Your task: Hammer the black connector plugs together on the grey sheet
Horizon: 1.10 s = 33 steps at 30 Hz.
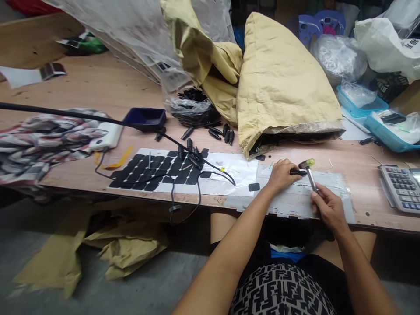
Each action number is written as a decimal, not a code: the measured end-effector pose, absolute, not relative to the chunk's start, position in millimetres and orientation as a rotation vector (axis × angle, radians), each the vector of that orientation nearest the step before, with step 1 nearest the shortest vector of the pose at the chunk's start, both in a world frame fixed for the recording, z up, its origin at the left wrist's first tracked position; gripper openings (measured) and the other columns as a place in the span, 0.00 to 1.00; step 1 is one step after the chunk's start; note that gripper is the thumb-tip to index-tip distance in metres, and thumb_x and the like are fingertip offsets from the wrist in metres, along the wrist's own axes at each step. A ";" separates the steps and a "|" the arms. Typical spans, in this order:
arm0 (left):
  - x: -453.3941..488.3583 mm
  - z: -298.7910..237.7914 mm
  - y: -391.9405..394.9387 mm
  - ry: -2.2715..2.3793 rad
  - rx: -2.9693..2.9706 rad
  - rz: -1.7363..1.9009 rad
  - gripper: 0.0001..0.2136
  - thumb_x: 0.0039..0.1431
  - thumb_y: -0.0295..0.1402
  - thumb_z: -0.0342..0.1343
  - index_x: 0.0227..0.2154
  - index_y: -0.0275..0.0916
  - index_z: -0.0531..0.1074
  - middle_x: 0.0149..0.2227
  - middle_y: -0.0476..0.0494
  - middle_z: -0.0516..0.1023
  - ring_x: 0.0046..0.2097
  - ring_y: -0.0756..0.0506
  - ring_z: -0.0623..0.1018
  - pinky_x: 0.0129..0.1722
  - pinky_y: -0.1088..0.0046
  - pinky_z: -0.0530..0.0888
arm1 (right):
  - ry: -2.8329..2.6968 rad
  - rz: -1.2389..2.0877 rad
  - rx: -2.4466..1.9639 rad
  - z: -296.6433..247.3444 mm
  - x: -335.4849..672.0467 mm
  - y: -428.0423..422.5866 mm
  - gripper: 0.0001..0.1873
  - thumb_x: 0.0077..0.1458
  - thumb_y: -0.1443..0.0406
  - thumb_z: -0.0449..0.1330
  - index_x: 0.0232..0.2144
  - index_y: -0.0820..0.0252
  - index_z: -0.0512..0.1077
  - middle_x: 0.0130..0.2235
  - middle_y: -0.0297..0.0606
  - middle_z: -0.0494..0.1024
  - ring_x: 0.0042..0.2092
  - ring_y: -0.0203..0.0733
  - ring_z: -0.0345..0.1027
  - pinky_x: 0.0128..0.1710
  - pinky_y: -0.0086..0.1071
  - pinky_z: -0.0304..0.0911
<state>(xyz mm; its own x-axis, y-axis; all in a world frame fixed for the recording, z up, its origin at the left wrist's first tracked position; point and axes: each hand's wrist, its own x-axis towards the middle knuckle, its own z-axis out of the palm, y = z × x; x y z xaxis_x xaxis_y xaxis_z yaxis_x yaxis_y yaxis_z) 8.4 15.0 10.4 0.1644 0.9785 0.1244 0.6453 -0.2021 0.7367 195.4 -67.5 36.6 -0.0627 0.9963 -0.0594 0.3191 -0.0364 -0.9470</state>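
Observation:
My left hand [281, 176] rests at the grey tape-covered board [328, 183], its fingers closed on a small black tube-like part [298, 173]. In my right hand [329, 204] is a small hammer [311, 178], gripped by its metal handle. The hammer's head, with a yellow-green end, is just above and beside the black part; whether they touch I cannot tell. To the left lies a white sheet of black rounded stickers [134, 173]. Several similar black parts [196, 161] lie on that sheet and behind it.
Behind my hands stands a large tan paper sack [282, 83]. A plastic bag of black parts [195, 107] and a dark blue tray [145, 118] are at mid-left. A black cable [151, 130] crosses the table. On the right are a calculator [402, 186] and blue baskets [392, 135].

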 end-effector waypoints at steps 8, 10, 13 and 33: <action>4.4 23.4 -12.2 1.302 1.873 1.045 0.11 0.60 0.40 0.60 0.40 0.39 0.76 0.40 0.45 0.77 0.44 0.44 0.74 0.46 0.68 0.70 | -1.110 1.102 -1.420 50.3 196.7 -52.5 0.19 0.53 0.57 0.63 0.45 0.61 0.74 0.25 0.30 0.71 0.19 0.32 0.60 0.13 0.25 0.60; 8.7 28.8 -47.8 1.077 1.878 1.134 0.14 0.63 0.42 0.56 0.43 0.37 0.74 0.40 0.43 0.78 0.42 0.46 0.76 0.43 0.70 0.72 | -1.103 1.136 -1.408 49.6 197.9 -53.1 0.19 0.52 0.56 0.64 0.44 0.60 0.74 0.25 0.30 0.71 0.19 0.32 0.60 0.13 0.25 0.60; 20.3 19.9 -106.9 0.716 2.023 0.966 0.17 0.62 0.47 0.55 0.41 0.38 0.76 0.34 0.45 0.81 0.35 0.49 0.79 0.37 0.75 0.74 | -1.126 1.137 -1.421 45.7 198.4 -54.0 0.19 0.52 0.56 0.64 0.44 0.59 0.74 0.25 0.30 0.71 0.19 0.32 0.60 0.13 0.25 0.59; 23.7 -38.7 -149.1 0.952 2.038 0.145 0.14 0.57 0.39 0.60 0.46 0.45 0.76 0.43 0.43 0.80 0.44 0.40 0.80 0.41 0.67 0.75 | -1.197 1.128 -1.400 35.5 195.5 -55.0 0.23 0.55 0.55 0.62 0.48 0.63 0.71 0.24 0.30 0.70 0.19 0.33 0.60 0.13 0.25 0.58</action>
